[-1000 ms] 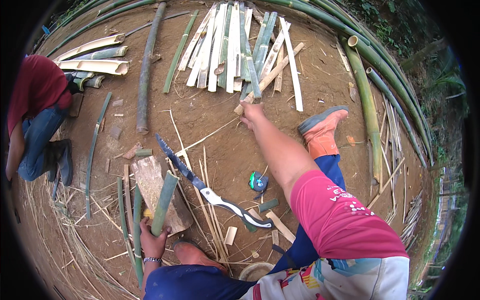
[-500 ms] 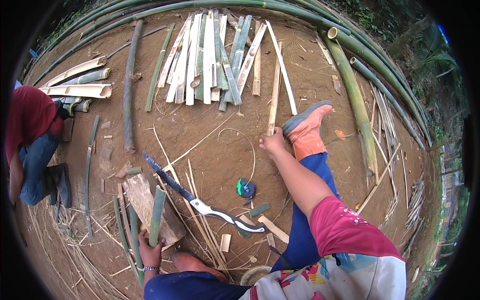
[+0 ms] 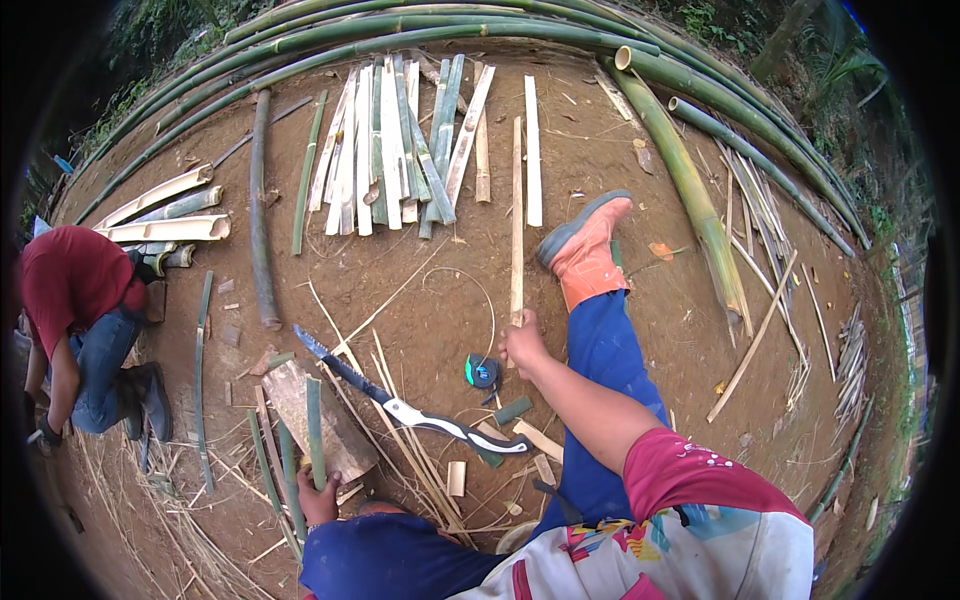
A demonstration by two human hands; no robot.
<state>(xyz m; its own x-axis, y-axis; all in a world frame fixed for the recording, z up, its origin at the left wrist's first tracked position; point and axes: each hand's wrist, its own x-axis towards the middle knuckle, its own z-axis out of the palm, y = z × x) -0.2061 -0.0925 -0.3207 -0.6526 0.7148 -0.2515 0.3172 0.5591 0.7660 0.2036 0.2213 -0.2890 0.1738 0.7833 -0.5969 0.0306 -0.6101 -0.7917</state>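
Note:
My left hand (image 3: 318,498) is closed round the lower part of a green split bamboo piece (image 3: 315,425), which stands upright in front of a wood block (image 3: 310,405). My right hand (image 3: 523,345) grips the near end of a long, narrow tan bamboo strip (image 3: 517,220) that points away from me. Between my hands lies a pruning saw (image 3: 405,412) with a dark curved blade and a white and black handle. Beside it sits a black and green tape measure (image 3: 482,372), close to my right hand.
Split bamboo slats (image 3: 385,140) lie in a row ahead, with a pale slat (image 3: 532,150) apart from them. Long green poles (image 3: 420,42) border the far side; a thick pole (image 3: 690,190) lies right. A co-worker (image 3: 80,300) crouches left. My right boot (image 3: 585,245) stretches forward.
My right hand has drawn the tan strip nearer and leftward, away from the boot, and the strip points straighter ahead. My left hand keeps its hold on the green piece. The view has shifted slightly.

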